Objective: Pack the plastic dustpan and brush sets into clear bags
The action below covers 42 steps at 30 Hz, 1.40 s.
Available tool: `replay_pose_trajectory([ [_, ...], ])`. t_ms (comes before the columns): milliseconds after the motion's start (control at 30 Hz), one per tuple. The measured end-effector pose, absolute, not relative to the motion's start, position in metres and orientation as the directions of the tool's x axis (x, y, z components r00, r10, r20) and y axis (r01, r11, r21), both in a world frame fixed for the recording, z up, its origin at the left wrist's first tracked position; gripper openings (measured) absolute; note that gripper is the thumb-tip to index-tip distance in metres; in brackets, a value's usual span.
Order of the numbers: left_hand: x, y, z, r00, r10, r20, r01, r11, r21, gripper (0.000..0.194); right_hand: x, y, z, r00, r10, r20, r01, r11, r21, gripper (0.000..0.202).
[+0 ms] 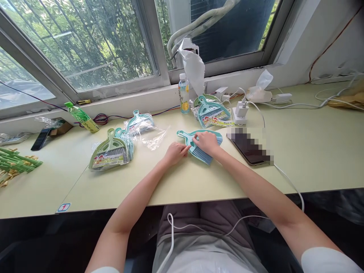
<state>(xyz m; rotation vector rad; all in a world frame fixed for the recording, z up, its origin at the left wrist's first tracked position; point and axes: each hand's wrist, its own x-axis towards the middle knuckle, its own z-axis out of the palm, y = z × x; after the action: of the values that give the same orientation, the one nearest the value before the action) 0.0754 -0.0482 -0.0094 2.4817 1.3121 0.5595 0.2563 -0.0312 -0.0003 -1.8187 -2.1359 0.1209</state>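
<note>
A teal dustpan (182,134) lies on the table in front of me, its handle pointing left. Nested in it is a small hand brush with blue-grey bristles (201,154). My left hand (176,152) is closed, its fingers curled and pressed together at the near side of the set, by the brush's handle end. From the right, my right hand (207,142) reaches over the set, with bent fingers pinching at the brush handle. The fingers cover much of the handle. Beyond sits a similar teal dustpan set (213,110) in clear wrapping.
Wrapped green dustpan sets (109,151) stack at left, near loose clear plastic (152,138). A phone (248,148) with a white cable lies at right. Behind stand a drink bottle (184,94) and a white charger (240,112). A green bottle (82,116) lies near the window.
</note>
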Motion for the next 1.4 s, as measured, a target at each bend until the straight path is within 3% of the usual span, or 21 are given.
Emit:
replay_pose_trajectory([
  [67, 0.073, -0.047, -0.008, 0.525, 0.808, 0.268, 0.730, -0.589, 0.346, 0.054, 0.254, -0.030, -0.005, -0.133, 0.968, 0.214, 0.939, 0.193, -0.286, 0.031],
  [200, 0.055, -0.036, -0.007, 0.458, 0.750, 0.477, 0.773, -0.601, 0.203, 0.026, 0.256, -0.026, -0.011, -0.174, 0.952, 0.250, 0.909, 0.253, -0.332, 0.032],
  [300, 0.041, -0.025, -0.012, 0.452, 0.728, 0.516, 0.791, -0.594, 0.145, 0.045, 0.255, -0.026, -0.011, -0.256, 0.931, 0.261, 0.865, 0.341, -0.368, 0.030],
  [367, 0.035, -0.020, -0.016, 0.482, 0.737, 0.473, 0.793, -0.597, 0.122, 0.044, 0.253, -0.029, -0.009, -0.315, 0.914, 0.256, 0.826, 0.397, -0.401, 0.028],
  [500, 0.031, -0.016, -0.017, 0.519, 0.749, 0.412, 0.782, -0.611, 0.125, 0.032, 0.249, -0.034, -0.006, -0.398, 0.878, 0.265, 0.758, 0.477, -0.444, 0.024],
  [867, 0.025, -0.028, -0.010, 0.558, 0.597, 0.576, 0.573, -0.780, 0.252, 0.028, 0.260, -0.024, -0.001, -0.458, 0.818, 0.349, 0.497, 0.560, -0.662, 0.024],
  [1133, 0.023, -0.022, -0.022, 0.747, 0.393, 0.535, 0.533, -0.836, -0.130, 0.036, 0.261, -0.015, -0.012, -0.484, 0.816, 0.316, 0.557, 0.566, -0.608, 0.019],
  [1267, 0.030, -0.022, -0.023, 0.664, 0.461, 0.589, 0.588, -0.808, -0.029, 0.031, 0.260, -0.014, -0.014, -0.415, 0.843, 0.341, 0.571, 0.534, -0.624, 0.021],
  [1333, 0.037, -0.027, -0.016, 0.475, 0.533, 0.700, 0.668, -0.736, 0.108, 0.030, 0.256, -0.014, -0.012, -0.339, 0.857, 0.388, 0.519, 0.514, -0.682, 0.025],
  [1400, 0.044, -0.032, -0.008, 0.188, 0.590, 0.785, 0.695, -0.645, 0.318, 0.051, 0.252, -0.015, -0.009, -0.259, 0.864, 0.432, 0.424, 0.504, -0.753, 0.030],
])
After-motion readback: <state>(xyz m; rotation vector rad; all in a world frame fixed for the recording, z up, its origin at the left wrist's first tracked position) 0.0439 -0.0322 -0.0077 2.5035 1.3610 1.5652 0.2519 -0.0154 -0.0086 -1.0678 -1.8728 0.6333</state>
